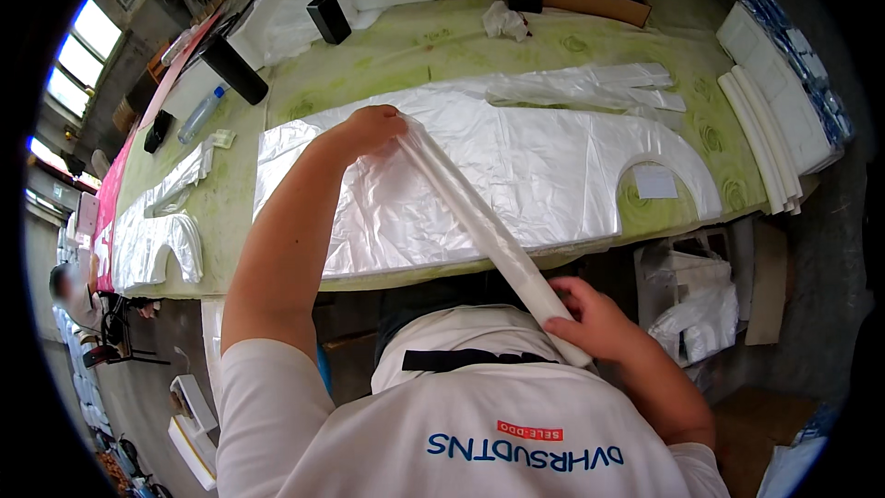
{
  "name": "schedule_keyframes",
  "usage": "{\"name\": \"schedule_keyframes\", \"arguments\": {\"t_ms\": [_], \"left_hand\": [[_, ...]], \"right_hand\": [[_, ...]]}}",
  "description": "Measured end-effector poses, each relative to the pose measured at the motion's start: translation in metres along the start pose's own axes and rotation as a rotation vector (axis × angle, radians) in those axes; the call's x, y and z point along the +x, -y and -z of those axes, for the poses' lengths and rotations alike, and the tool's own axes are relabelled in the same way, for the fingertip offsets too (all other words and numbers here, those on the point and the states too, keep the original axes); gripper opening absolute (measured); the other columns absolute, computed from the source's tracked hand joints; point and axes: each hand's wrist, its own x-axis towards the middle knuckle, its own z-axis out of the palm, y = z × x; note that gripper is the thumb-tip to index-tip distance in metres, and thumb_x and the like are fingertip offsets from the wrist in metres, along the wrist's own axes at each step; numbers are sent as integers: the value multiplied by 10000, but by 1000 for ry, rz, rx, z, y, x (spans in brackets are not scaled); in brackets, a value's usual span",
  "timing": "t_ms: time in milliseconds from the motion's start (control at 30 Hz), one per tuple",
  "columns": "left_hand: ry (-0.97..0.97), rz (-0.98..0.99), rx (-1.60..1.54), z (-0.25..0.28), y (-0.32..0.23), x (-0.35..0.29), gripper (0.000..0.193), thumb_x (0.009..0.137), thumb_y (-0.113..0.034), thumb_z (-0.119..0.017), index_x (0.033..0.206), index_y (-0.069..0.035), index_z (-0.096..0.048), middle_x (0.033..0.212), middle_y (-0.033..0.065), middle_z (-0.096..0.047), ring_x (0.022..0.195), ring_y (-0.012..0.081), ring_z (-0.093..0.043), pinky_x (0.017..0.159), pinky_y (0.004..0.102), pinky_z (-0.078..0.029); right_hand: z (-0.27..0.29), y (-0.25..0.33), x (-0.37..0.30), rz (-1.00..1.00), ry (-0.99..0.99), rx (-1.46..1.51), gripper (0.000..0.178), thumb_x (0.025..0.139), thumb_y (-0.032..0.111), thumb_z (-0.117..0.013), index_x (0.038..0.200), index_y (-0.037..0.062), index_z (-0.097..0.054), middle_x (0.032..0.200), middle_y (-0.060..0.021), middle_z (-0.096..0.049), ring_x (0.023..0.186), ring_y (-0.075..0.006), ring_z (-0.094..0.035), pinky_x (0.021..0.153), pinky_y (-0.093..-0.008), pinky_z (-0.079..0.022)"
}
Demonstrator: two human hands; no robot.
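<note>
A long, narrow roll of whitish translucent plastic film (489,235) slants from the table's middle down toward my waist. Its far end is in my left hand (373,129), fingers closed around it. Near the lower end, my right hand (595,318) grips the same roll between thumb and fingers. Beneath and beyond it, flat sheets of silvery translucent plastic (553,175) lie spread over the table, with a curved cutout at the right end. A loose folded strip of plastic (590,88) rests along their far edge.
Green patterned tablecloth (406,55) covers the table. A smaller plastic piece (166,231), a water bottle (201,115) and a black cylinder (234,69) are at left. White rolls (761,143) line the right edge; cardboard boxes (595,5) stand behind. A person (83,300) is far left.
</note>
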Motion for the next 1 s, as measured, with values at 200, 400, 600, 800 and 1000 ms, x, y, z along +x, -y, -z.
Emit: {"name": "schedule_keyframes", "arguments": {"t_ms": [200,400,600,800,1000], "left_hand": [[-54,-137,428,3,-2,13,396,904,-300,-570,1206,-63,-670,1121,152,-717,965,300,-694,871,409,-538],[-256,-194,572,-5,-9,24,437,875,-281,-619,1261,-76,-608,1219,199,-631,1032,367,-646,942,428,-509],[-770,-743,149,-45,8,-8,610,830,-205,-751,1361,-37,-501,1414,204,-494,1335,394,-437,1130,457,-361],[71,-947,676,-117,15,-133,1094,761,-663,-731,1562,-44,-316,1631,214,-259,1531,403,-184,1254,521,-136],[109,-1083,673,-115,30,-153,903,775,-362,-810,1523,-76,-391,1582,164,-375,1498,361,-298,1254,489,-194]], "right_hand": [[51,-47,-111,-284,110,-123,613,813,222,-836,1333,26,-578,1164,-138,-701,1044,-205,-677,909,-333,-537],[67,-89,-173,-517,14,19,611,759,81,-857,1299,46,-575,1150,-66,-674,1035,-156,-639,899,-313,-529],[67,-81,-171,-297,-119,181,624,763,52,-825,1318,6,-544,1143,-81,-655,1045,-171,-632,914,-328,-527],[88,-14,-92,62,-260,-124,607,798,123,-818,1332,8,-552,1209,-84,-628,1109,-171,-600,965,-341,-501],[76,72,10,458,-293,-777,495,792,222,-805,1224,50,-636,1074,-152,-638,1001,-350,-624,888,-410,-513]]}}
